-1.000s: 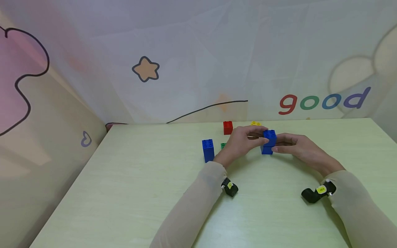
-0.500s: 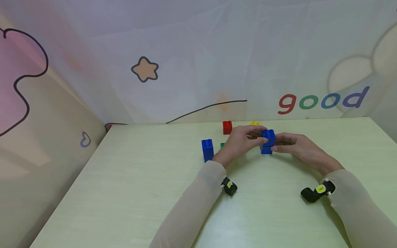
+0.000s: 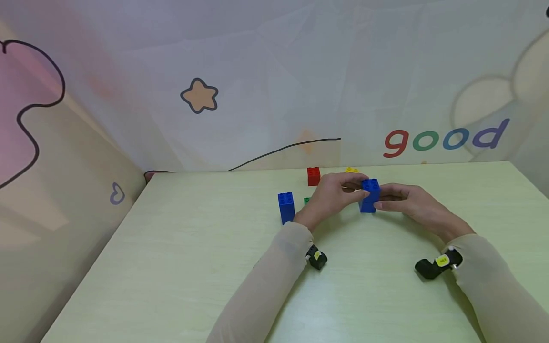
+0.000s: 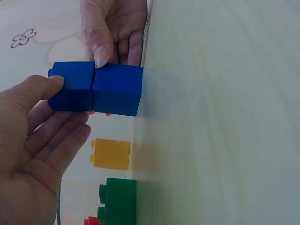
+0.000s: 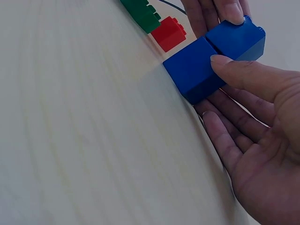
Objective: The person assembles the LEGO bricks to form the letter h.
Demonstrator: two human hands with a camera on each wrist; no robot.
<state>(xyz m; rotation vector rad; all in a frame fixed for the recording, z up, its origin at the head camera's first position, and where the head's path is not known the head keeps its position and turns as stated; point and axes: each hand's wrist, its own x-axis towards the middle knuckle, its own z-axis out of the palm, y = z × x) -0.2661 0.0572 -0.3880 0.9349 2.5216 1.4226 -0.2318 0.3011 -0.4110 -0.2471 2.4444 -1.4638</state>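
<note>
Head view: left hand (image 3: pixel 332 193) pinches the upper square blue plastic block (image 3: pixel 371 189), right hand (image 3: pixel 413 202) the lower blue block (image 3: pixel 367 207); nine o'clock of these, left hand mostly hides the green plastic block (image 3: pixel 306 200). Left wrist view: yellow plastic block (image 4: pixel 111 154) unobstructed, six o'clock.

A pale yellow-green table (image 3: pixel 171 267) with faint, streaky grain spans the scene. Right of its middle, a pair of stacked blue bricks (image 3: pixel 371 196) stands upright, its base appearing to meet the surface. To the left stands a tall blue block (image 3: pixel 287 208), with a green brick (image 4: pixel 121 201) just right of it. Farther back are a red brick (image 3: pixel 313 176) and, to its right, a yellow brick (image 4: pixel 111 154).
</note>
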